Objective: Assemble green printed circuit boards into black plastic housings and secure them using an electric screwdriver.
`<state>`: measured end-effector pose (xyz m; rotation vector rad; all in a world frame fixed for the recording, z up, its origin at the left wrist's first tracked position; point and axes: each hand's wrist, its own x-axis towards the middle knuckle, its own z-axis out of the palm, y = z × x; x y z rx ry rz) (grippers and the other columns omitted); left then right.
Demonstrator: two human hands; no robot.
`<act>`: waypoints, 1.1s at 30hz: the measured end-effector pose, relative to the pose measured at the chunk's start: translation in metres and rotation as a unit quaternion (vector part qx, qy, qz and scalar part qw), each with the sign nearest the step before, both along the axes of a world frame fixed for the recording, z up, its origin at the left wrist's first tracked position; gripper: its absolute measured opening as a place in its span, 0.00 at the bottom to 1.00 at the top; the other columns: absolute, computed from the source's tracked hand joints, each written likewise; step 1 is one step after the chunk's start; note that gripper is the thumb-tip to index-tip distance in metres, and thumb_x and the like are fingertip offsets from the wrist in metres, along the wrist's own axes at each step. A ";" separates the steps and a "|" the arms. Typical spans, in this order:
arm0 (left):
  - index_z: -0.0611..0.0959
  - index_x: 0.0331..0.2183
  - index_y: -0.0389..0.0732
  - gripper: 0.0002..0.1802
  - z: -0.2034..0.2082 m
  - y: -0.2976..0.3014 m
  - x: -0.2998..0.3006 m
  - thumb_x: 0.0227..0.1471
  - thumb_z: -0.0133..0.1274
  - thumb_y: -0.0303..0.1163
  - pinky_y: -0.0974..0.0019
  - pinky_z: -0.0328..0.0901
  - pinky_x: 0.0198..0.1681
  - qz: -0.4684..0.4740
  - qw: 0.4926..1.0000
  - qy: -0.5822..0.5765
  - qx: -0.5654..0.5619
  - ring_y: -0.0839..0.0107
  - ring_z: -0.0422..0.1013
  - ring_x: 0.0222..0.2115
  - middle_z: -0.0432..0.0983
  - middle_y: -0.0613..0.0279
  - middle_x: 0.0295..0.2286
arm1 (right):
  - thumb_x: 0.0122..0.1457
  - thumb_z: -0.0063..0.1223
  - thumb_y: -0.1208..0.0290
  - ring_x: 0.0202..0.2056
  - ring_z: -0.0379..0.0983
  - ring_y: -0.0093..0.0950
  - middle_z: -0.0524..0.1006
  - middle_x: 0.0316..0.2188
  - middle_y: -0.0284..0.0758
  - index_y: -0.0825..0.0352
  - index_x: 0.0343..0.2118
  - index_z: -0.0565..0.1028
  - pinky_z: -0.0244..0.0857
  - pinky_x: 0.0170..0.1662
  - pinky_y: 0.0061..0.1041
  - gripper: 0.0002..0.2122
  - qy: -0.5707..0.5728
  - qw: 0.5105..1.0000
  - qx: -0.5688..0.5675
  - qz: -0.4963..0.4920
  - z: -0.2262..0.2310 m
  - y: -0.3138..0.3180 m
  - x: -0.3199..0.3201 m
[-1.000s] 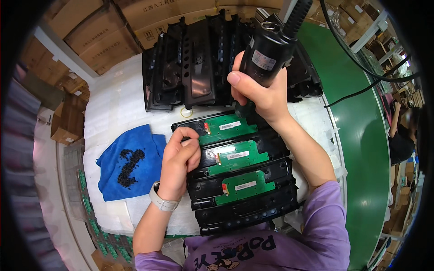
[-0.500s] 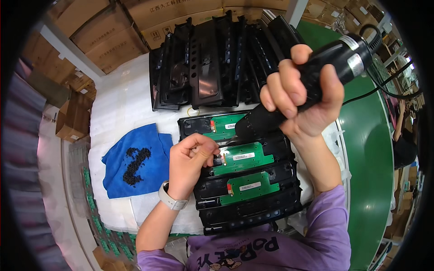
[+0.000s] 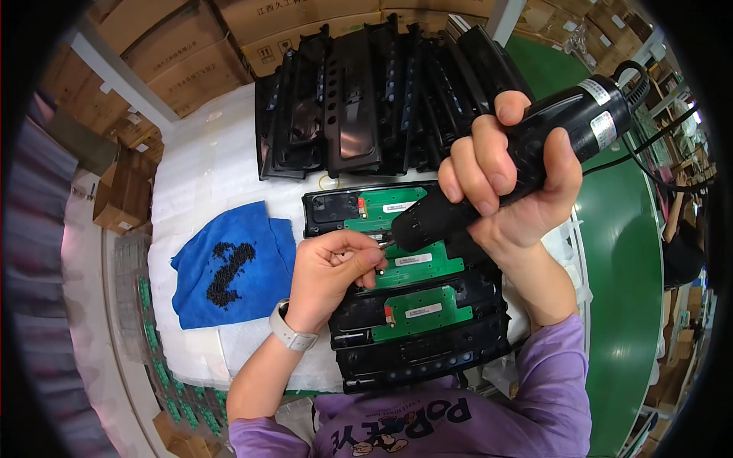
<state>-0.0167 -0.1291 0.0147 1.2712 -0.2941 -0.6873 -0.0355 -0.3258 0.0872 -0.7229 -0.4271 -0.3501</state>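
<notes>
My right hand (image 3: 486, 164) is wrapped around a black corded electric screwdriver (image 3: 573, 111), tilted so its nose points down to the left. At the thin metal bit (image 3: 388, 245), the thumb and fingers of my left hand (image 3: 332, 263) are pinched together; whatever lies between them is too small to make out. Below both hands lie black plastic panels (image 3: 489, 294) bearing green circuit boards: an upper board (image 3: 374, 217), a middle board (image 3: 431, 263) partly covered by the left fingers, and a lower board (image 3: 412, 313). Each carries a white label.
Left of the panels, a blue cloth (image 3: 191, 256) holds a pile of tiny black screws (image 3: 225, 284). More black panels (image 3: 355, 99) stand stacked at the back of the white-covered table (image 3: 198, 160). Cardboard boxes (image 3: 298, 19) line the far side. The screwdriver's cable (image 3: 611, 164) trails right.
My left fingers have shifted slightly right, staying pinched beside the bit. The screwdriver's nose has dipped a little and moved slightly left. The whole view has shifted slightly.
</notes>
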 end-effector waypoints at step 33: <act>0.61 0.38 0.37 0.07 0.000 0.011 0.024 0.60 0.31 0.29 0.75 0.67 0.26 0.058 0.998 0.003 -0.034 0.70 0.73 0.23 0.74 0.49 0.29 | 0.49 0.52 0.72 0.11 0.59 0.20 0.65 0.11 0.31 0.70 0.31 0.63 0.55 0.17 0.19 0.11 0.048 0.934 -0.314 -0.165 -0.023 0.013 0.037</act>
